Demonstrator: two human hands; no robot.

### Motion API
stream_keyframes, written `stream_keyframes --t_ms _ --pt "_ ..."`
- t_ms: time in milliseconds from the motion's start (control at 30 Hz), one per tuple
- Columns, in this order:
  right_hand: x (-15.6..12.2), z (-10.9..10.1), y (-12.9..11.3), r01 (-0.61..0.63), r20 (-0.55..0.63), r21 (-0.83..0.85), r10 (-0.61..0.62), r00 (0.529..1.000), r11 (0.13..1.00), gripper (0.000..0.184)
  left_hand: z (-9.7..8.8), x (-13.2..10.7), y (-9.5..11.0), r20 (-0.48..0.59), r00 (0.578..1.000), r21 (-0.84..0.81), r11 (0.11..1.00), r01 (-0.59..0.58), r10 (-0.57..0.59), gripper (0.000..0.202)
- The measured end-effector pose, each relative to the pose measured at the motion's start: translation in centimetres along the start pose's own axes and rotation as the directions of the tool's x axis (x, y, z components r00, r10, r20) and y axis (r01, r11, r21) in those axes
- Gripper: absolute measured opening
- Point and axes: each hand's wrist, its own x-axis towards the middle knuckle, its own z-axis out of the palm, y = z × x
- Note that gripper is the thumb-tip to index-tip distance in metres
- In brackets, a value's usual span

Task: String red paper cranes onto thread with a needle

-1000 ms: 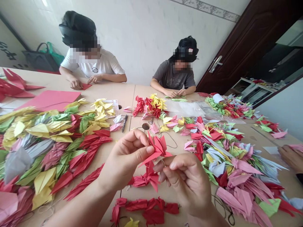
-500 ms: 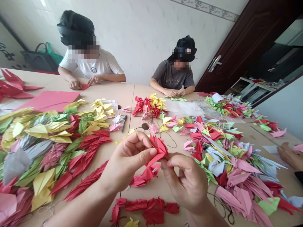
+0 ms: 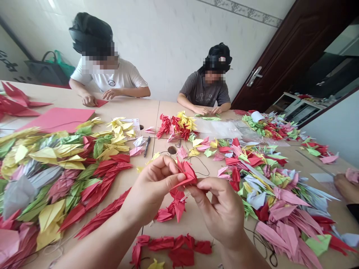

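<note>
A folded red paper crane (image 3: 188,172) is held up over the table in front of me. My left hand (image 3: 161,177) pinches it from the left between thumb and fingers. At its lower right edge, my right hand (image 3: 217,209) has thumb and forefinger closed on it; whether a thread or needle is also between those fingertips I cannot tell. More red cranes (image 3: 175,207) hang or lie just below, partly behind my hands. Nearer to me on the table lies a row of small red folded pieces (image 3: 179,246), with a yellow crane (image 3: 156,264) beside it.
Heaps of coloured paper cranes lie left (image 3: 58,172) and right (image 3: 280,209). A black pen (image 3: 147,146), dark cord (image 3: 263,239) and red paper sheet (image 3: 58,117) are on the table. Two people fold paper opposite; another person's hand (image 3: 346,186) is at far right.
The held crane has turned slightly and moved a little left and down. My right hand has shifted slightly left with it. The red cranes below show more fully.
</note>
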Motion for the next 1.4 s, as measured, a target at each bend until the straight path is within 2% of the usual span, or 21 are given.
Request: stream_keyframes --t_ms 167,433,533,600,767,900,967,1033,1100,1267,1400 --pt "-0.1 -0.1 0.6 -0.059 -0.006 0.138 0.061 0.998 0.989 0.018 0.2 0.3 0.3 0.015 0.994 -0.082 0.99 0.11 -0.11 0.025" --pt "0.2 -0.5 1.0 -0.133 -0.016 0.227 0.14 0.99 0.965 0.02 0.4 -0.1 -0.3 0.038 0.991 -0.055 0.99 0.133 -0.131 0.024" --pt "0.4 -0.6 1.0 -0.109 -0.005 0.238 0.113 0.994 0.965 0.021 0.2 -0.1 -0.4 0.031 0.993 -0.014 0.994 0.111 -0.11 0.023" --pt "0.6 -0.6 0.9 -0.111 0.015 0.248 0.11 0.994 0.962 0.022 0.0 0.1 -0.4 0.026 0.996 0.027 0.996 0.084 -0.085 0.024" --pt "1.0 -1.0 1.0 -0.223 0.126 0.299 0.193 0.973 0.928 0.021 -0.6 0.3 -0.3 0.023 1.0 0.237 0.971 -0.002 -0.004 0.02" --pt "1.4 -1.5 1.2 -0.203 0.118 0.188 0.183 0.976 0.961 0.017 -0.3 -0.1 -0.3 0.039 0.999 0.511 0.859 -0.039 0.022 0.014" --pt "1.7 -1.6 1.2 -0.194 0.15 0.132 0.174 0.973 0.972 0.011 -0.1 -0.2 -0.4 0.053 0.998 0.597 0.8 -0.051 0.024 0.013" --pt "1.8 -1.4 1.2 -0.19 0.182 0.122 0.166 0.969 0.974 0.005 0.1 -0.3 -0.6 0.065 0.998 0.644 0.763 -0.054 0.016 0.012" --pt "1.9 -1.2 1.1 -0.192 0.183 0.129 0.166 0.969 0.973 0.01 0.0 -0.3 -0.7 0.078 0.997 0.67 0.74 -0.059 0.009 0.011" --pt "1.5 -0.5 1.1 -0.24 0.156 0.133 0.219 0.963 0.962 0.011 -0.3 -0.1 -0.8 0.079 0.995 0.719 0.688 -0.098 0.059 0.013" --pt "1.1 0.0 1.2 -0.264 0.088 0.088 0.256 0.963 0.961 0.007 -0.2 0.0 -0.7 0.053 0.997 0.719 0.69 -0.081 0.062 0.013"
